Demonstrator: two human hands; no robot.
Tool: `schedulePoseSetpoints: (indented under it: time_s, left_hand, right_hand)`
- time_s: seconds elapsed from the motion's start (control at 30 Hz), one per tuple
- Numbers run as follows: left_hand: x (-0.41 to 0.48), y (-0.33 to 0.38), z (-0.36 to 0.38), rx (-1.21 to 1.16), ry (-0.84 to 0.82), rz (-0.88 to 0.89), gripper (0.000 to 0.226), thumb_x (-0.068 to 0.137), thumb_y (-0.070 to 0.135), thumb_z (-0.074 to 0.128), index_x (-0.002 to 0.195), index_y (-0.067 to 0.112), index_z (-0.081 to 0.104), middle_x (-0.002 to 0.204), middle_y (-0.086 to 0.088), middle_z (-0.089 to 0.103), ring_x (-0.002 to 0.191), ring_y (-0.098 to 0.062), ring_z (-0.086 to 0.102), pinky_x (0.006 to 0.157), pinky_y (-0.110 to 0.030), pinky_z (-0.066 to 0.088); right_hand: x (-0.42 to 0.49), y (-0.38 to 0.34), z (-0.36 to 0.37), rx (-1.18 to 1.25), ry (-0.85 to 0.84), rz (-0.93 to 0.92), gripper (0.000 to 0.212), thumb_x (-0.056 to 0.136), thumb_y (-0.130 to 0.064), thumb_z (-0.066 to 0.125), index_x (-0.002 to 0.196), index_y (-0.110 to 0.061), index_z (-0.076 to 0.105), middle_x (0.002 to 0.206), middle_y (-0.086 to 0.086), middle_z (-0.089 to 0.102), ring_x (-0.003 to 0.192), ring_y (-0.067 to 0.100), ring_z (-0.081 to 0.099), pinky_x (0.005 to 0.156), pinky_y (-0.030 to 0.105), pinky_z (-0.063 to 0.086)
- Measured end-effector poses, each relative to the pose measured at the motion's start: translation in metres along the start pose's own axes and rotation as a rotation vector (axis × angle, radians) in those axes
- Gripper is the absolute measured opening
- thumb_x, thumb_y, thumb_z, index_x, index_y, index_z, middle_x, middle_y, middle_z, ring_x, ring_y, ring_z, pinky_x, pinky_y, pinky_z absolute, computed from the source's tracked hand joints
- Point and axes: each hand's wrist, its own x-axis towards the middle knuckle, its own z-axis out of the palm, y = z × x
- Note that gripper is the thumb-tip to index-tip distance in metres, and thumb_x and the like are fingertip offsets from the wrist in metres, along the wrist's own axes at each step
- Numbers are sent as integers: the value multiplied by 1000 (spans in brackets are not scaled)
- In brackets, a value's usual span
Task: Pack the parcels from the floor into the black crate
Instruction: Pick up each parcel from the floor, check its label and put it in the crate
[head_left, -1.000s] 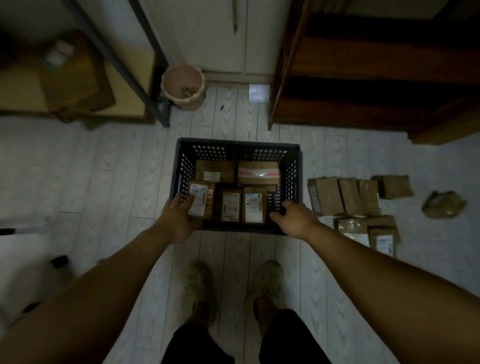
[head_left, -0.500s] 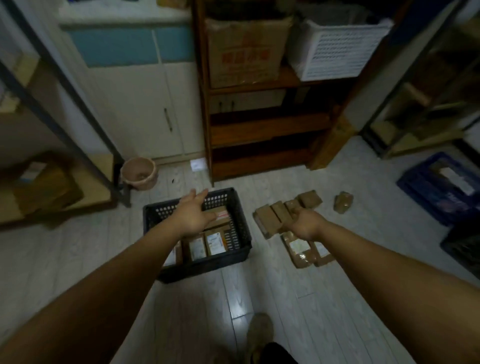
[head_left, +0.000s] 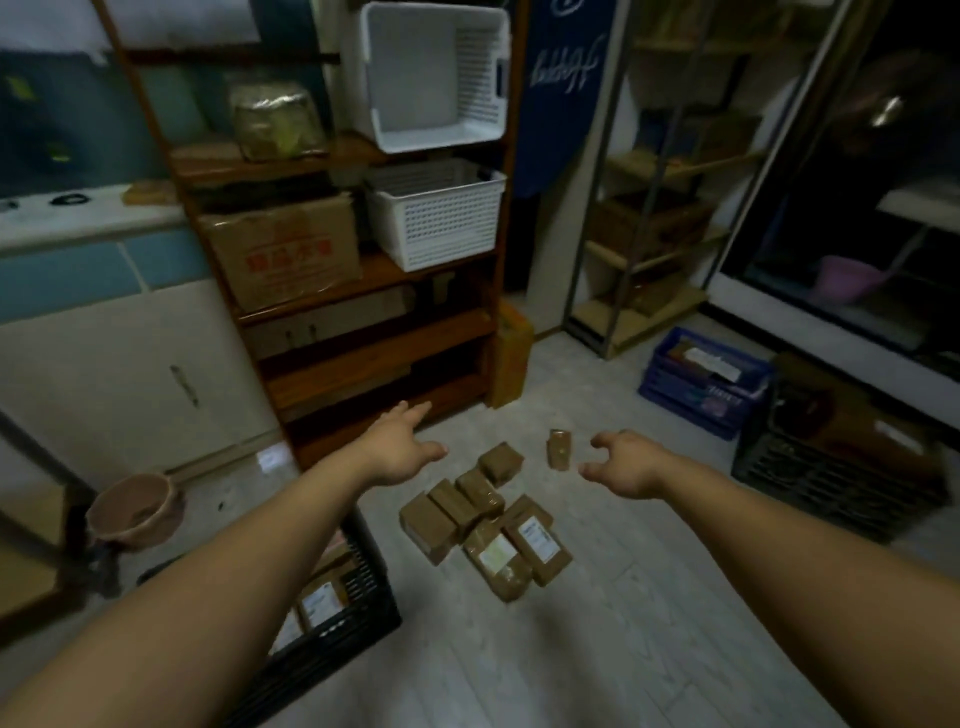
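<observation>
On the floor, parcels (head_left: 470, 519) lie heaped just right of the black crate (head_left: 335, 636). The left hand (head_left: 400, 449) is spread wide and the right hand (head_left: 626, 462) is loosely curled. Both hold nothing. Next, I think, they must reach down and grab a parcel.

red characters on cardboard box (head_left: 283, 249), unreadable

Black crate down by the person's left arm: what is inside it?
Brown parcels with white labels sit in the black crate. Only a few show; the left forearm covers most of the inside, so the count cannot be told.
</observation>
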Motion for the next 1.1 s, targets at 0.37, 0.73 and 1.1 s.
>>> schedulePoseSetpoints:
  time_s: [0.37,0.73,1.1]
  left_hand:
    - [46,137,127,-30,-86,-40,72,90,39,56,149,30,15,160,-2,5,146,-27,12,117,-43,17]
    - [171,83,148,-4,-180,-212,87,75,71,51,147,32,23,153,-5,28,136,-27,34,113,-46,28]
    - [272,40,194,-181,-185,-442,54,92,28,58,140,14,39,146,-9,40,131,-24,40,107,-28,30]
  right_hand:
    - [31,187,-40,52,-83,21,72,92,-52,49,149,-16,26,155,11,23,138,30,33,112,39,31]
    - [171,179,-38,176,-235,15,68,92,-46,53,148,-14,29,152,11,33,136,28,38,110,35,32]
    - [337,175,-15,125,-443,-26,64,95,-44,49,149,-17,26,153,10,31,136,24,37,105,28,34]
